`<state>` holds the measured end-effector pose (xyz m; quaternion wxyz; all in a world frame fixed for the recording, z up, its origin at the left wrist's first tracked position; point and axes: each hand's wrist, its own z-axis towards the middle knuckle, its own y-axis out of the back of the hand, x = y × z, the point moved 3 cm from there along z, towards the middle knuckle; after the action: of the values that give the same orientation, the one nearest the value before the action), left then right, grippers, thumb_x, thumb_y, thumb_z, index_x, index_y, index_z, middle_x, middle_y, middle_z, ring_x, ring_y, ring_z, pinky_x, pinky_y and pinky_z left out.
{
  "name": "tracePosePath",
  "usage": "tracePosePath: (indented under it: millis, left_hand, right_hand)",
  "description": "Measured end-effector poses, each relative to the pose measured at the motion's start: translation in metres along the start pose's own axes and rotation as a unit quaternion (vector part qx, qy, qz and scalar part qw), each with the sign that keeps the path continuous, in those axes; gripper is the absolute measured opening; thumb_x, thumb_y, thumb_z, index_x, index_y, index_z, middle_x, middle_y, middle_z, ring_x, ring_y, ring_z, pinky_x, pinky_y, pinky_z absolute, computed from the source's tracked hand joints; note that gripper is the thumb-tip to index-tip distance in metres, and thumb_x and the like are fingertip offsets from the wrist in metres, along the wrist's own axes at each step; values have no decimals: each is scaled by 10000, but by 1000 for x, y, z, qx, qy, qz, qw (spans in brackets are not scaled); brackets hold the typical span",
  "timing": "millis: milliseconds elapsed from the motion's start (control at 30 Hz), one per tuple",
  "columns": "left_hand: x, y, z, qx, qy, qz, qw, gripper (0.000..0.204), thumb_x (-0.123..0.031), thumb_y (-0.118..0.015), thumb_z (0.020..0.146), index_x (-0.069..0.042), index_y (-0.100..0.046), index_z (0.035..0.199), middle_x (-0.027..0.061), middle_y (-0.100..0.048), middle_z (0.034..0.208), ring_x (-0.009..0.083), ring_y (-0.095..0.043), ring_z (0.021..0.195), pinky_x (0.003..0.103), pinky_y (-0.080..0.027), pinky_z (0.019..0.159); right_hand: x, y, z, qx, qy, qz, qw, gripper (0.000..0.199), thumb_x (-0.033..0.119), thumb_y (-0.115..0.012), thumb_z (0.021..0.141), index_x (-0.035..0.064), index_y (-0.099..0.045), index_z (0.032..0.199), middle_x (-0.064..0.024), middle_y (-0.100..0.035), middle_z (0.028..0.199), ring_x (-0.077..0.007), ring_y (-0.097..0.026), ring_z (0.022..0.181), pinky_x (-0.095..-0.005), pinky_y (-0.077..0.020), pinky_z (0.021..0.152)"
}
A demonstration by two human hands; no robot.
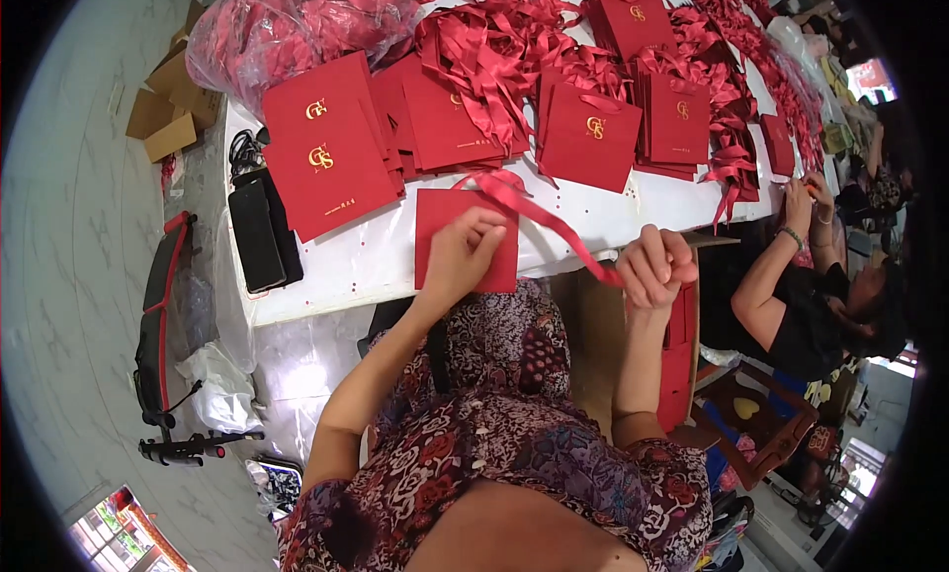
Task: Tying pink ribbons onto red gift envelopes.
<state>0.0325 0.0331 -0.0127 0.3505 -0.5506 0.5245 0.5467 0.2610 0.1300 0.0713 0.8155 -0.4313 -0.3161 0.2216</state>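
Note:
A small red paper bag lies at the table's front edge, close to my body. On its face rests my left hand, fingers curled and pressed together; what they pinch, if anything, is hidden. A red ribbon runs from the bag's upper edge in a slack curve to my right hand. That hand is closed around the ribbon's end, raised off to the right of the bag.
Stacks of red gift bags with gold lettering cover the white table. Behind them are piled red ribbons and a clear plastic sack. A black phone lies at left. Another person works at right.

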Motion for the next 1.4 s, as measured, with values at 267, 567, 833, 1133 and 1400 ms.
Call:
tracePosePath:
  millis: [267, 567, 833, 1133, 1400]
  left_hand:
    - [-31, 11, 15, -137, -211, 413, 875, 439, -132, -776, 764, -43, -641, 1172, 105, -603, 1083, 312, -537, 989, 420, -432, 846]
    - [-30, 16, 18, -125, -215, 404, 880, 448, -205, -838, 693, -84, -656, 1084, 78, -594, 1038, 291, -524, 994, 415, -371, 834]
    - [-32, 16, 18, -144, -214, 379, 889, 407, -190, -856, 666, -101, -641, 1000, 42, -621, 858, 273, -543, 901, 400, -357, 814]
    - [-27, 11, 18, -108, -189, 349, 911, 304, -93, -805, 722, -99, -628, 969, 34, -663, 870, 257, -585, 850, 391, -367, 814]
    - [-16, 15, 23, -75, -137, 259, 953, 235, -88, -762, 761, -121, -696, 985, 57, -708, 809, 275, -620, 843, 411, -358, 804]
  right_hand:
    - [-64, 42, 17, -144, -157, -666, 715, 265, 61, -612, 960, 18, -681, 1211, -53, -622, 842, -136, -598, 745, -270, -479, 700]
    - [-97, 56, 32, -163, -20, -859, 486, 97, 96, -679, 885, 51, -693, 970, -141, -665, 872, -365, -661, 797, -439, -528, 704]
    - [-92, 43, 33, -153, 0, -854, 498, 87, 77, -698, 853, 47, -695, 935, -136, -643, 829, -337, -644, 787, -427, -515, 696]
    - [-93, 61, 29, -229, -122, -746, 613, 104, 93, -705, 811, 15, -670, 870, -149, -683, 797, -300, -684, 722, -389, -531, 665]
    - [-83, 59, 39, -214, -157, -761, 592, 127, 111, -718, 803, 14, -693, 881, -138, -688, 759, -258, -680, 683, -354, -526, 647]
